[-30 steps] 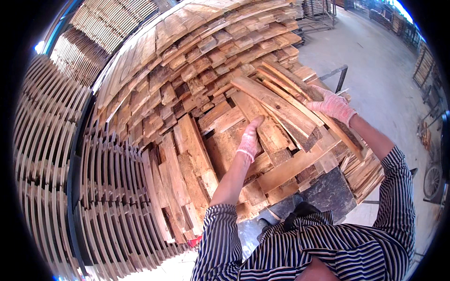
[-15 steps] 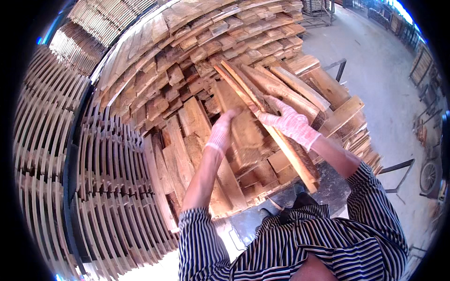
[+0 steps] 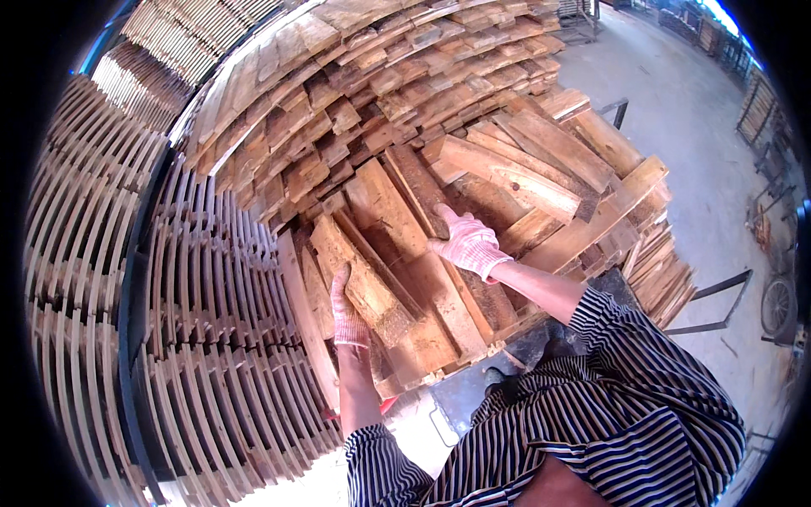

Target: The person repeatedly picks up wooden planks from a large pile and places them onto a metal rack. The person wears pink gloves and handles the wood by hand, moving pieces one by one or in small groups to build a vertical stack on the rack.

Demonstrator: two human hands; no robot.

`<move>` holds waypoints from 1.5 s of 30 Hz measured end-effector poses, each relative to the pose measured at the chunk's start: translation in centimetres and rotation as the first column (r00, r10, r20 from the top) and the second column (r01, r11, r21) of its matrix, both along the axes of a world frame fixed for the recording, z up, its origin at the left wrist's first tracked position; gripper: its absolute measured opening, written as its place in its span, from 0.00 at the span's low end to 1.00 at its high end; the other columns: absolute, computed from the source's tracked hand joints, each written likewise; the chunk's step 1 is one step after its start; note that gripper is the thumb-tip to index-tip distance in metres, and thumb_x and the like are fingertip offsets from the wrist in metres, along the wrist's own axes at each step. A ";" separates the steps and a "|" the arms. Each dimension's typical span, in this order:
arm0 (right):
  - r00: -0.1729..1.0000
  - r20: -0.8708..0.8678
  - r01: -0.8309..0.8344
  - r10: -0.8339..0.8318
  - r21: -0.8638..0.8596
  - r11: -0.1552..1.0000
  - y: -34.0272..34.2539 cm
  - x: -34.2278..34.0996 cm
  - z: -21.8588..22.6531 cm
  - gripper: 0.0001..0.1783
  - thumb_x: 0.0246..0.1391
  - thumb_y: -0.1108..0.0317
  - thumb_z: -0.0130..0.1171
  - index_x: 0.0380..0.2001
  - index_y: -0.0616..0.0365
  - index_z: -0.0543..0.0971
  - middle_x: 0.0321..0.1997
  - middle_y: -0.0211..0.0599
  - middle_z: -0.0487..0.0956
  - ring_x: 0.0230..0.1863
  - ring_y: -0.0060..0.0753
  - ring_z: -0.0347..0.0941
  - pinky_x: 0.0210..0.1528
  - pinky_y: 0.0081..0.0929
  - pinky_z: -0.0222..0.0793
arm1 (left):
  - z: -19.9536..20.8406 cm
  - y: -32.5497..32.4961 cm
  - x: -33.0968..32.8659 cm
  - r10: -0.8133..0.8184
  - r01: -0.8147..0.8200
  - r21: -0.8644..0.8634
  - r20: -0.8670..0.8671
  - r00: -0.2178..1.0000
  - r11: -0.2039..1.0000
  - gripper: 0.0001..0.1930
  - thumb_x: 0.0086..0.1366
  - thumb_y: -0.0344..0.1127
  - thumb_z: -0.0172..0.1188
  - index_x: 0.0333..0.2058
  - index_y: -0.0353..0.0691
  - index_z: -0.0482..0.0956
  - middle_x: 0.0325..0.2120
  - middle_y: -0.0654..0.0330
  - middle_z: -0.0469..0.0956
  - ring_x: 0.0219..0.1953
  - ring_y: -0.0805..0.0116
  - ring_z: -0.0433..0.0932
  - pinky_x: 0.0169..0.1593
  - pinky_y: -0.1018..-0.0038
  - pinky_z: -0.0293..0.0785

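Observation:
Both my hands wear pinkish-white knitted gloves. At the left of the stack, my left hand (image 3: 345, 311) is closed on the left edge of a short, wide board (image 3: 359, 277) with a rough, bark-flecked end. That board lies tilted over other planks. My right hand (image 3: 467, 242) grips a long, narrow plank (image 3: 414, 182) near the middle of the pile, its fingers bent over the edge. The plank lies lengthwise among the others, pointing away from me. Part of it is hidden under the glove.
A tall stack of layered boards (image 3: 338, 110) rises behind the pile. Loose angled planks (image 3: 507, 173) lie at its right. Racks of thin slats (image 3: 228, 296) stand at the left. A metal frame (image 3: 718, 304) juts over the concrete floor (image 3: 667, 110) at the right, near a spoked wheel (image 3: 775, 306).
My left hand has moved left and nearer to me, onto the wide board. My right hand has moved left; the narrow plank it held raised and slanted now lies down among the others.

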State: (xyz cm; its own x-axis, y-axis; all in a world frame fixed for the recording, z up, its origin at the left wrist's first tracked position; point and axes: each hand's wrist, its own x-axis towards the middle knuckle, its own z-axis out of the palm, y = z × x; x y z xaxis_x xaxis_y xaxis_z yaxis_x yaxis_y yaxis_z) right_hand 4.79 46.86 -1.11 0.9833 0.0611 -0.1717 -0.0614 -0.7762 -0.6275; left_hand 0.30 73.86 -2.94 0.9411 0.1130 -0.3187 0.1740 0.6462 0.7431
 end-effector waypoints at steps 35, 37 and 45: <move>0.977 0.194 0.142 -0.085 -0.302 0.943 -29.3 9.6 7.8 0.49 0.53 0.36 0.59 0.72 0.47 0.59 0.37 0.52 0.80 0.31 0.38 0.77 0.21 0.29 0.72 | 1.8 -3.0 -2.2 0.028 -0.029 0.318 0.009 1.000 0.948 0.43 0.64 0.65 0.60 0.66 0.38 0.67 0.61 0.56 0.73 0.60 0.54 0.74 0.64 0.60 0.72; 0.983 0.152 0.150 -0.101 -0.364 0.919 -38.2 13.3 2.9 0.55 0.50 0.29 0.57 0.74 0.47 0.56 0.46 0.57 0.80 0.42 0.48 0.79 0.38 0.40 0.77 | 2.1 -5.1 -0.8 0.068 -0.082 0.372 0.050 0.996 0.925 0.44 0.64 0.66 0.60 0.67 0.38 0.66 0.62 0.55 0.72 0.60 0.55 0.73 0.64 0.60 0.72; 0.968 0.234 0.183 -0.092 -0.407 0.895 -36.8 11.3 0.7 0.43 0.59 0.41 0.58 0.73 0.43 0.60 0.72 0.59 0.64 0.71 0.61 0.61 0.72 0.44 0.58 | 1.4 -4.1 -1.4 0.261 -0.292 0.566 0.137 0.956 0.771 0.42 0.64 0.65 0.61 0.66 0.39 0.68 0.60 0.55 0.74 0.58 0.57 0.76 0.61 0.62 0.74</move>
